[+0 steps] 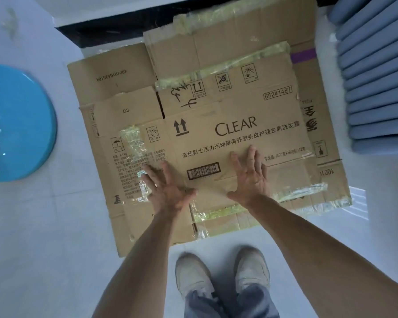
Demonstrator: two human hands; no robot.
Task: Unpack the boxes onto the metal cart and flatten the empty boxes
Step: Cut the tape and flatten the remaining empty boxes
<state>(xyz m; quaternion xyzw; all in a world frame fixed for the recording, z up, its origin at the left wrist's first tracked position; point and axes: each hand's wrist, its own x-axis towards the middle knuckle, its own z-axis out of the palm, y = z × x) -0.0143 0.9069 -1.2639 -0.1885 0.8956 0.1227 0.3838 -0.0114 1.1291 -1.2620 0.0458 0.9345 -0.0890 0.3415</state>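
Hands (207, 182) press flat on flattened CLEAR box (234, 129).

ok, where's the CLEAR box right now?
Head view, centre: the flattened CLEAR box lies on top of the flattened cardboard pile on the floor, under both open hands, left hand and right hand, just ahead of the shoes.

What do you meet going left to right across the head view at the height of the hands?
Blue round object → left hand → right hand, both flat on the CLEAR box → stacked blue-grey pads.
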